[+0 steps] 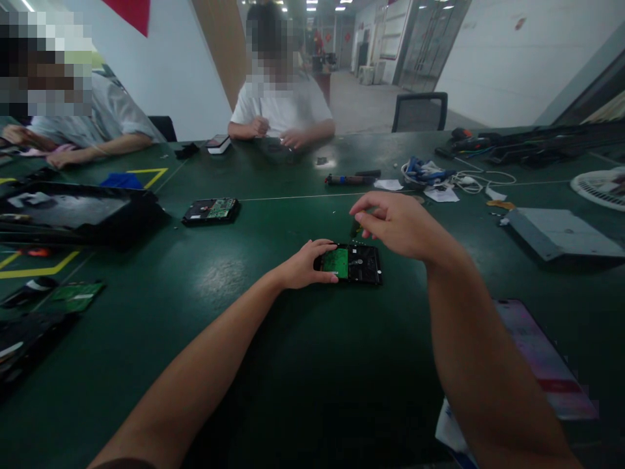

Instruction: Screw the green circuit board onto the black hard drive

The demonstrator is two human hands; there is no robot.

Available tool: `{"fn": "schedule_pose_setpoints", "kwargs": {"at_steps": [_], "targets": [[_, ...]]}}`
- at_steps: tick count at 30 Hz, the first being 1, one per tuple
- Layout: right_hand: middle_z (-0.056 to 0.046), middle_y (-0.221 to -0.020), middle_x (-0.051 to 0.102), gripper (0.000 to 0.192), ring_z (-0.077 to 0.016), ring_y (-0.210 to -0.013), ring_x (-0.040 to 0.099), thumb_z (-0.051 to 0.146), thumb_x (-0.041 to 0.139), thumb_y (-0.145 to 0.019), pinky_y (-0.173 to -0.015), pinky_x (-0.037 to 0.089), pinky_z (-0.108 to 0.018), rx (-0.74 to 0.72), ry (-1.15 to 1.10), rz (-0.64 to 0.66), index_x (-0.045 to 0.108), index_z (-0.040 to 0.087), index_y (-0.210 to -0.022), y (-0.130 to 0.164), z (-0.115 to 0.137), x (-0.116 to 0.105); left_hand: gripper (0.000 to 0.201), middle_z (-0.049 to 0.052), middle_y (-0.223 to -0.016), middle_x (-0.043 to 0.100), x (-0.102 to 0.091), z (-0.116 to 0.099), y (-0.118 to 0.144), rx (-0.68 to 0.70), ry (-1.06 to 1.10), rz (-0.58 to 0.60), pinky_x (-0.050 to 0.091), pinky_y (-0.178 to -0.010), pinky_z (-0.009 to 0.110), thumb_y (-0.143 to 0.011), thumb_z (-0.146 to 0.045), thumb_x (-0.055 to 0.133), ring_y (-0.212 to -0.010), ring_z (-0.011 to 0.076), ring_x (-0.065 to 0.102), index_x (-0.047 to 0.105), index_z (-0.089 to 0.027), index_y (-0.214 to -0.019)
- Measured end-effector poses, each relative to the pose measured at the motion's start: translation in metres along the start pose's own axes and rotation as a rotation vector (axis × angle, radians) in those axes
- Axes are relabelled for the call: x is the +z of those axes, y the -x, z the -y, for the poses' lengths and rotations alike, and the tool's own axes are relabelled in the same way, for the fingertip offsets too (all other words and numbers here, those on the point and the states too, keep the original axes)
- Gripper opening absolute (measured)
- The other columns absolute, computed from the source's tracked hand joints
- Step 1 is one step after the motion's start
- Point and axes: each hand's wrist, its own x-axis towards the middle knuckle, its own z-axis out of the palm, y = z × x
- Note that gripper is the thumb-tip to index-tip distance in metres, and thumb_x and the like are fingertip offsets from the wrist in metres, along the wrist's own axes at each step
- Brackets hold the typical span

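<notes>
A hard drive (364, 266) lies on the green table in front of me, its green circuit board facing up. My left hand (308, 264) grips its left end, thumb on the near edge and fingers on the far edge. Just beyond the drive's right half, my right hand (393, 225) is raised with its fingers bent together in a pinch. Below those fingertips shows a small dark and yellowish shape, too unclear to name. Tiny bits lie by the drive's far edge. A second hard drive (211, 212) rests farther left.
Left are a black casing (73, 212) and a green circuit board (78, 295). Right are a metal box (566, 234), a phone (541, 352) and a white fan grille (603, 187). Tangled cables (427, 170) lie farther back. Two people sit across the table.
</notes>
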Motion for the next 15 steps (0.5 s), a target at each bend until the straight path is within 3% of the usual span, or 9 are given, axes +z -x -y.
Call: {"fn": "schedule_pose_setpoints", "kwargs": {"at_steps": [9, 15], "targets": [[-0.008, -0.093, 0.076, 0.023, -0.0226, -0.082, 0.070, 0.027, 0.061, -0.094, -0.074, 0.050, -0.035, -0.023, 0.027, -0.021, 0.075, 0.019, -0.110, -0.0001, 0.0005, -0.0006, 0.082, 0.013, -0.159, 0.045, -0.0016, -0.0019, 0.0007, 0.014, -0.005, 0.004, 0.035, -0.121, 0.056, -0.079, -0.055, 0.081, -0.146, 0.0354, 0.044, 0.051, -0.026, -0.150], [-0.009, -0.095, 0.077, 0.028, -0.0220, -0.084, 0.069, 0.021, 0.054, -0.095, -0.075, 0.050, -0.035, -0.044, 0.056, -0.020, 0.074, 0.017, -0.114, -0.0015, 0.0003, 0.0017, 0.074, 0.013, -0.157, 0.047, -0.0018, -0.0056, 0.0011, 0.014, 0.018, -0.018, 0.035, -0.120, 0.057, -0.080, -0.051, 0.082, -0.143, 0.0346, 0.046, 0.054, -0.027, -0.144]]}}
